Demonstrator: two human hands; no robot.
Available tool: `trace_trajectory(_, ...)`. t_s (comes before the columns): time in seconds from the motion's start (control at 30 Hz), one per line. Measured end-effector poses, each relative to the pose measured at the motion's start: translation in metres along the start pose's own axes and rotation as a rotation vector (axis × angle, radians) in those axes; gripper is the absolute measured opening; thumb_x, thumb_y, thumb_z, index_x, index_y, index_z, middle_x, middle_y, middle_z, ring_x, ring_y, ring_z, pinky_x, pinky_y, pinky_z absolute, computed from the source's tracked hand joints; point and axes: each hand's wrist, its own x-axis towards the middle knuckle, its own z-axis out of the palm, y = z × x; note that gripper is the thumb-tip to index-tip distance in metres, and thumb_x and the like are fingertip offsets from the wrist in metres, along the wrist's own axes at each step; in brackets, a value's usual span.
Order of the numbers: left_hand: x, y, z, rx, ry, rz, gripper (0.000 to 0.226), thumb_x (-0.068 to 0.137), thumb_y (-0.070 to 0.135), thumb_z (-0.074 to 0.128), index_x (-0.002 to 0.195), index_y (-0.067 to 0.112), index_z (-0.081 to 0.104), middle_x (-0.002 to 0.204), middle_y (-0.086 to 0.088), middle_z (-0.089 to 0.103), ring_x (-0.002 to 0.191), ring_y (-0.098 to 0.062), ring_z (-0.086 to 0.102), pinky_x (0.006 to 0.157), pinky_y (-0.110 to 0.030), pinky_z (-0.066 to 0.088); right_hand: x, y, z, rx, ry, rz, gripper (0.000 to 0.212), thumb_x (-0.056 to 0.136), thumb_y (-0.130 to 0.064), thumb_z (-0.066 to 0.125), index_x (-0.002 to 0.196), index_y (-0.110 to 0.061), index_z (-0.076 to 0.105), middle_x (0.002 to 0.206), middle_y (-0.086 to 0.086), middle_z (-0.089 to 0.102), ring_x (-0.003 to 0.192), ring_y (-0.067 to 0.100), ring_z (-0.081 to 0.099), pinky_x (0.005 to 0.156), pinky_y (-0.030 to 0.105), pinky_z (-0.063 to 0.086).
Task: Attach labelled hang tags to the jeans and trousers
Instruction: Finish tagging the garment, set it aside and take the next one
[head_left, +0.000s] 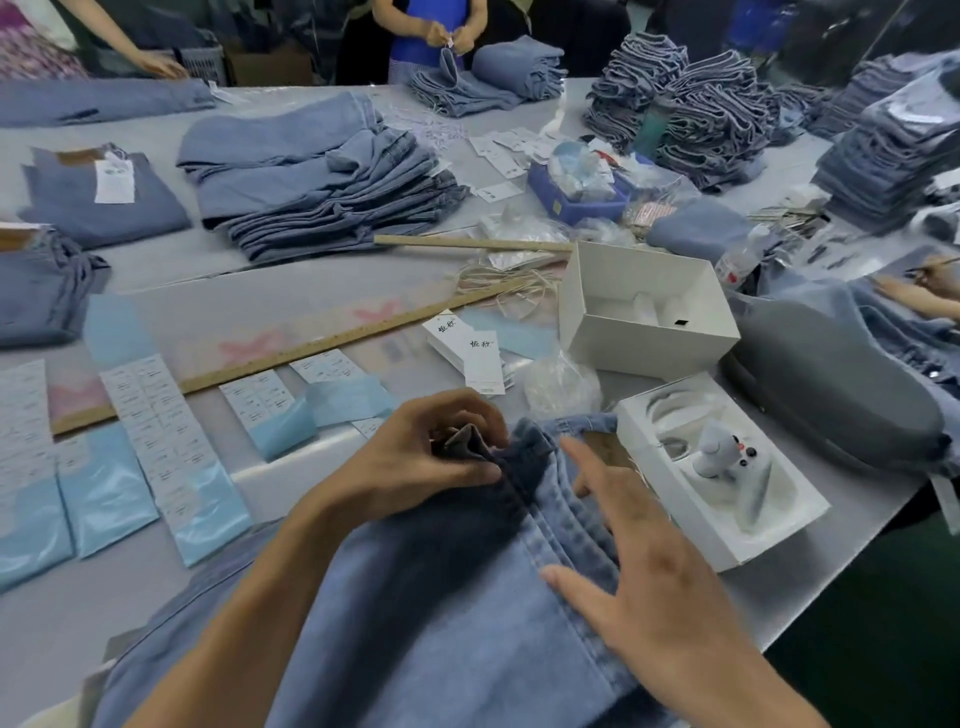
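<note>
A pair of light blue jeans (447, 613) lies across the near edge of the table. My left hand (415, 457) pinches a bunched fold of the waistband between thumb and curled fingers. To its right, my right hand (639, 587) hovers over the denim with fingers spread and straight, holding nothing. White hang tags (475, 353) with black characters lie in a small stack just beyond the jeans. Sheets of printed labels (161, 441) on blue backing are spread over the table's left side.
A white box (649, 312) and a white tray holding a small grey device (722, 457) stand at the right. Two wooden rulers (311, 348), loose string and a grey case (831, 384) lie nearby. Folded jeans stacks (322, 176) fill the far table. Other people work at the back and right.
</note>
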Motion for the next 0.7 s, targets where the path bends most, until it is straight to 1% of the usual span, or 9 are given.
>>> trace_trajectory(0.1, 0.001, 0.001, -0.014, 0.043, -0.105, -0.115, 0.062, 0.078, 0.021, 0.087, 0.131, 0.034, 0.058, 0.106, 0.008, 0.07, 0.096, -0.009, 0.066, 0.085, -0.018, 0.05, -0.007, 0.0, 0.008, 0.038, -0.003, 0.01, 0.125, 0.07, -0.054, 0.084, 0.146, -0.066, -0.014, 0.13, -0.043, 0.034, 0.099, -0.013, 0.047, 0.09, 0.015, 0.038)
trace_trajectory(0.17, 0.003, 0.001, -0.023, 0.186, -0.203, -0.171, 0.04, 0.08, 0.02, 0.087, 0.107, 0.044, 0.068, 0.092, 0.018, 0.069, 0.086, -0.003, 0.063, 0.077, -0.018, 0.047, -0.006, 0.001, 0.002, 0.042, -0.074, 0.16, 0.119, 0.065, -0.066, 0.082, 0.149, -0.059, -0.001, 0.132, -0.033, 0.047, 0.108, -0.003, 0.055, 0.092, 0.019, 0.044)
trace_trajectory(0.23, 0.004, 0.005, -0.025, 0.186, -0.201, -0.168, 0.026, 0.085, 0.017, 0.082, 0.079, 0.036, 0.067, 0.07, 0.016, 0.057, 0.068, -0.003, 0.049, 0.066, -0.021, 0.039, -0.002, 0.001, -0.006, -0.055, -0.173, 0.179, 0.082, 0.067, -0.071, 0.077, 0.134, -0.044, 0.038, 0.12, -0.018, 0.065, 0.108, 0.009, 0.063, 0.09, 0.028, 0.05)
trace_trajectory(0.27, 0.002, 0.01, -0.027, 0.161, -0.192, -0.147, 0.022, 0.087, 0.018, 0.08, 0.077, 0.029, 0.064, 0.068, 0.012, 0.051, 0.067, -0.006, 0.044, 0.064, -0.022, 0.036, -0.001, 0.002, -0.008, -0.079, -0.2, 0.151, 0.065, 0.069, -0.07, 0.074, 0.117, -0.036, 0.048, 0.108, -0.013, 0.069, 0.101, 0.011, 0.065, 0.087, 0.032, 0.052)
trace_trajectory(0.33, -0.006, 0.031, -0.034, 0.118, -0.191, -0.066, 0.016, 0.09, 0.023, 0.076, 0.084, 0.018, 0.062, 0.073, 0.002, 0.052, 0.071, -0.007, 0.046, 0.063, -0.02, 0.037, -0.001, 0.003, -0.016, 0.084, -0.217, 0.057, 0.044, 0.076, -0.06, 0.073, 0.102, -0.031, 0.053, 0.097, -0.01, 0.072, 0.09, 0.009, 0.068, 0.082, 0.034, 0.055)
trace_trajectory(0.4, -0.013, 0.057, -0.044, 0.077, -0.183, 0.013, 0.012, 0.089, 0.023, 0.075, 0.092, 0.021, 0.063, 0.078, 0.002, 0.059, 0.074, -0.004, 0.054, 0.064, -0.015, 0.041, -0.001, 0.004, -0.029, 0.406, -0.248, -0.016, 0.029, 0.082, -0.043, 0.075, 0.107, -0.034, 0.062, 0.101, -0.012, 0.074, 0.092, 0.005, 0.071, 0.083, 0.029, 0.057)
trace_trajectory(0.57, 0.029, 0.09, -0.039, 0.051, 0.01, 0.103, 0.023, 0.085, 0.024, 0.079, 0.097, 0.016, 0.061, 0.076, 0.008, 0.058, 0.07, -0.001, 0.05, 0.062, -0.014, 0.04, 0.02, 0.024, -0.073, 0.633, -0.024, -0.068, 0.03, 0.075, -0.041, 0.078, 0.104, -0.036, 0.071, 0.095, -0.004, 0.077, 0.082, 0.014, 0.076, 0.068, 0.024, 0.06)
trace_trajectory(0.63, 0.057, 0.081, -0.018, 0.121, 0.065, 0.068, 0.025, 0.087, 0.015, 0.079, 0.1, 0.009, 0.059, 0.074, 0.011, 0.057, 0.069, -0.002, 0.051, 0.065, -0.019, 0.041, 0.038, 0.047, -0.072, 0.557, 0.041, 0.028, 0.028, 0.079, -0.038, 0.081, 0.105, -0.034, 0.071, 0.096, -0.005, 0.077, 0.086, 0.015, 0.075, 0.072, 0.031, 0.061)
trace_trajectory(0.7, 0.073, 0.057, 0.008, 0.299, 0.008, -0.053, 0.032, 0.089, 0.016, 0.078, 0.114, 0.012, 0.059, 0.086, 0.008, 0.063, 0.08, -0.009, 0.059, 0.073, -0.024, 0.043, 0.052, 0.073, -0.063, 0.3, -0.023, 0.193, 0.031, 0.085, -0.037, 0.079, 0.113, -0.034, 0.065, 0.097, -0.007, 0.072, 0.084, 0.012, 0.072, 0.072, 0.026, 0.054)
